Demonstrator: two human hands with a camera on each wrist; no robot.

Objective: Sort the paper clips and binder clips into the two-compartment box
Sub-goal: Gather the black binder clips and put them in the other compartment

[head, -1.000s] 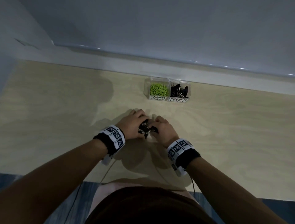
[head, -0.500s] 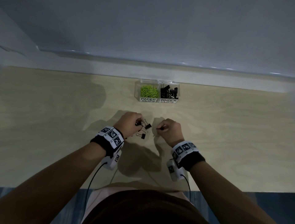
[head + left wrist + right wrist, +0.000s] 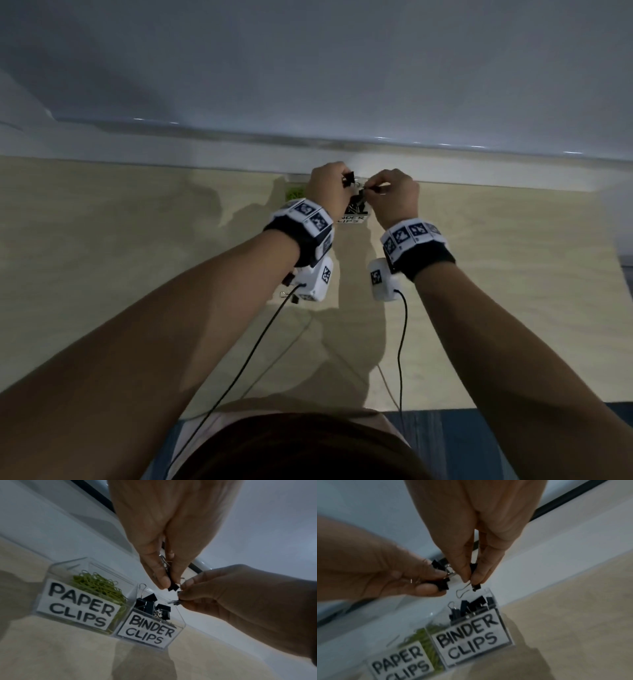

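A clear two-compartment box [image 3: 164, 642] stands at the table's far edge. Its left half, labelled PAPER CLIPS [image 3: 77, 605], holds green paper clips [image 3: 97, 584]. Its right half, labelled BINDER CLIPS [image 3: 467, 635], holds several black binder clips [image 3: 150, 605]. Both hands hover just above the binder half. My left hand [image 3: 435, 580] pinches a few black binder clips [image 3: 443, 584]. My right hand [image 3: 471, 580] pinches one black binder clip [image 3: 476, 586] with its wire handle dangling over the opening. In the head view the hands [image 3: 344, 181] [image 3: 373, 187] hide most of the box [image 3: 352, 219].
The pale wooden table [image 3: 137, 257] ends at a white ledge and a grey wall right behind the box. A small wire clip handle [image 3: 283, 293] shows beside the left wrist camera. Two cables trail from the wrist cameras toward my body.
Both hands have left the middle of the table and moved forward with binder clips in them. They now hover close together over the box's binder half.
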